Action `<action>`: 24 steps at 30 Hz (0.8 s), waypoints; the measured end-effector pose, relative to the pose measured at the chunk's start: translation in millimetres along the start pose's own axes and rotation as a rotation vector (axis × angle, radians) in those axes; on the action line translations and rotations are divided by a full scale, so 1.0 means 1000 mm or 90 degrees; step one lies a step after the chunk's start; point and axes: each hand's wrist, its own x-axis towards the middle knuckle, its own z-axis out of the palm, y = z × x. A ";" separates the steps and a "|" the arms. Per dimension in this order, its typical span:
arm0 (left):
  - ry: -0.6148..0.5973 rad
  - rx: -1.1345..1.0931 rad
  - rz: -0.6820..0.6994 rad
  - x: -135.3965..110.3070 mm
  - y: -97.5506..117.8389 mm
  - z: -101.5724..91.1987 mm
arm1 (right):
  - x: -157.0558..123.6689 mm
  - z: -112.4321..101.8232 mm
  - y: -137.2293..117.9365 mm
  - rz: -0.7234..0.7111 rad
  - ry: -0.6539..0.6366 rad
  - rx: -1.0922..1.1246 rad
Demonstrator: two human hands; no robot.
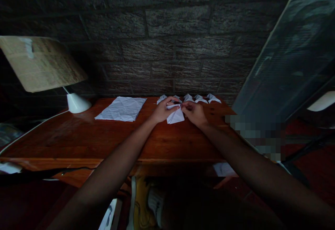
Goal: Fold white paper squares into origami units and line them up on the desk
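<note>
A small folded piece of white paper (176,116) is held between my two hands over the middle of the wooden table. My left hand (164,110) grips its upper left side, the thumb lying across the top of the paper. At the upper right corner, my right hand (194,112) pinches the paper with curled fingers. Just beyond my hands, several folded white paper shapes (188,98) stand in a row along the wall side, some partly hidden by my left hand. To the left lies a stack of creased white paper sheets (121,109).
A lamp (77,103) with a beige shade stands at the table's left end, its cord running over the left edge. A stone-block wall (178,48) rises behind the wooden table (78,139). A tall grey panel (280,59) leans at the right. Below the table shows a yellow shoe (142,202).
</note>
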 end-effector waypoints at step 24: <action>0.023 -0.024 -0.048 -0.002 0.006 0.001 | 0.003 -0.015 -0.007 0.079 -0.110 0.171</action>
